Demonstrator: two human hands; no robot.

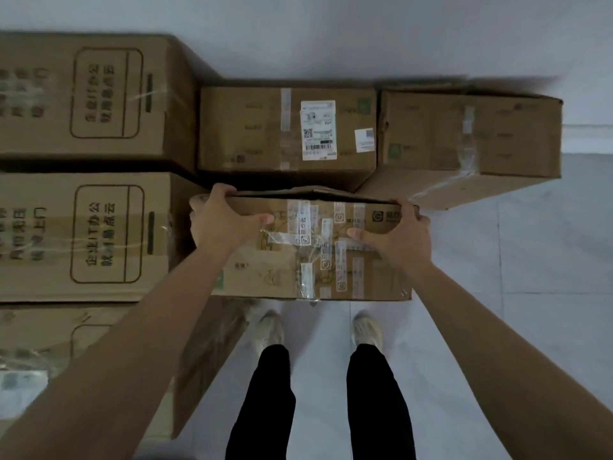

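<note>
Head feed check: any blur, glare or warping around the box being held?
Head view: dim, flat light, no harsh glare; the taped box gripped by the left hand and right hand reads fairly sharp; blur smears the top edge of the far right box; wide-angle distortion bows the tall cartons at left, whose print is soft.

The pale tiled floor point(530, 260) carries a labelled box point(258, 127) by the wall. A plain box point(431, 134) touches its right side. Left of it, 3 taller printed boxes point(96, 94) stand in a row. In front of it are a taped box point(265, 267), its underside hidden, and 2 shoes point(270, 330).
</note>
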